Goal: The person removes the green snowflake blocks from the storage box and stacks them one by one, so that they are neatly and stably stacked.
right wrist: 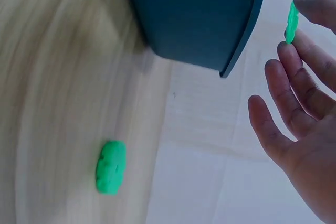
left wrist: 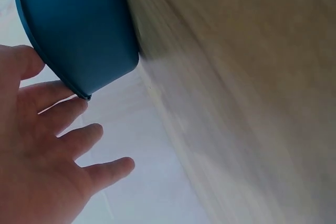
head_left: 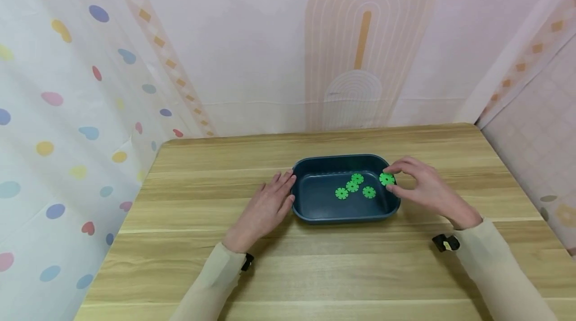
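In the head view, a dark blue tray [head_left: 317,207] stands on the desk [head_left: 193,211], nearer its far edge than the bottom of the view. Four green discs [head_left: 352,186] lie on the tray's floor, from the middle toward the right; two of them touch or overlap, and the floor spreads out to their left. The right hand [head_left: 420,183] pinches a fifth disc [head_left: 386,179] between thumb and fingertips, by the tray's right rim. The left hand [head_left: 267,203] rests its outstretched fingers against the left rim. The desk reaches well out on both sides of the tray, with a strip between the tray and the curtain [head_left: 252,51] behind.

The left wrist view shows the tray's outer wall, which the head view mostly hides. The left thumb and the nearest fingers touch the rim without wrapping round it; the other fingers spread in free air beside the wall.

The right wrist view shows the pinched disc edge-on, apart from the tray's rim, with the remaining fingers held loosely away. It also shows a green piece [right wrist: 111,167] on the desk, apart from the tray, which cannot be made out in the head view; whether it is one disc or several is too blurred to tell.
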Motion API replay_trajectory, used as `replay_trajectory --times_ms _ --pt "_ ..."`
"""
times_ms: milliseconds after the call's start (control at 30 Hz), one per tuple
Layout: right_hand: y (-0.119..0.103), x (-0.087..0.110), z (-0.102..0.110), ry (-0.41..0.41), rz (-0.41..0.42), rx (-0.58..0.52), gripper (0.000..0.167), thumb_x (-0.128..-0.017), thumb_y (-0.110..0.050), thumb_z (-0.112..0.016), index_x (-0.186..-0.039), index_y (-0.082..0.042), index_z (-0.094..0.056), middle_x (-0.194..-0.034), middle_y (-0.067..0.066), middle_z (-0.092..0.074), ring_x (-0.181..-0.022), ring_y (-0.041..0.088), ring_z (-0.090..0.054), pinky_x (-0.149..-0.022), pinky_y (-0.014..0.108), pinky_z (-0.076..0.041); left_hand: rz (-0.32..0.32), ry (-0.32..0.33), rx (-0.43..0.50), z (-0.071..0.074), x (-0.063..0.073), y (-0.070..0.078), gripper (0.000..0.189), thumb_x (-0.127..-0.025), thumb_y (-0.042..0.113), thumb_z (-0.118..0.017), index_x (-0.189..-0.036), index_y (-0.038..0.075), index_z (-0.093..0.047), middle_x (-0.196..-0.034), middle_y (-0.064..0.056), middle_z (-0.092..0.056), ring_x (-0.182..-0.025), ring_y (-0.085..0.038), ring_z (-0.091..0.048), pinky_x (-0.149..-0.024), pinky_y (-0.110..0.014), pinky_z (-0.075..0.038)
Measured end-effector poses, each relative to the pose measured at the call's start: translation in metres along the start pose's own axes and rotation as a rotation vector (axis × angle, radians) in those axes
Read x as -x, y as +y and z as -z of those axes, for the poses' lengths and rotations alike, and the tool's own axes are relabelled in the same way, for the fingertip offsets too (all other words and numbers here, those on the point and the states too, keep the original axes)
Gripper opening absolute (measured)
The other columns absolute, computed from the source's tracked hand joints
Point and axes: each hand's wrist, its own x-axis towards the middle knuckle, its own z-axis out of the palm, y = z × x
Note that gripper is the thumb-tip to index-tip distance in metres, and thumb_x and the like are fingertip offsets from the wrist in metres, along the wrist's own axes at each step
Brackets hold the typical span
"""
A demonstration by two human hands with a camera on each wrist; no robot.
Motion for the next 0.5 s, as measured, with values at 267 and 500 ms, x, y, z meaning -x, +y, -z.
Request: replay_trajectory --times_ms 267,500 --pt "0.010 0.009 0.008 0.041 0.010 0.038 0.026 -0.088 -0.007 -0.082 -0.113 -0.009 -0.076 -0.112 0.001 -0.069 -0.101 0.024 -0.065 -0.084 0.039 -0.055 -0.010 0.002 0.019 -0.001 -0.003 -0.005 0.055 -0.113 0.033 -0.043 -0.160 0.007 -0.038 -0.168 -0.010 -0.030 -0.154 -0.035 -0.027 -0.116 -0.067 -0.031" --pt "0.020 0.017 0.016 0.085 0.019 0.065 0.030 -0.084 -0.002 -0.084 -0.112 -0.008 -0.076 -0.110 0.002 -0.070 -0.098 0.015 -0.061 -0.083 0.028 -0.051 -0.013 0.001 0.034 0.000 -0.009 -0.009 0.058 -0.113 0.037 -0.040 -0.162 0.008 -0.034 -0.169 -0.009 -0.027 -0.155 -0.034 -0.026 -0.117 -0.067 -0.029"
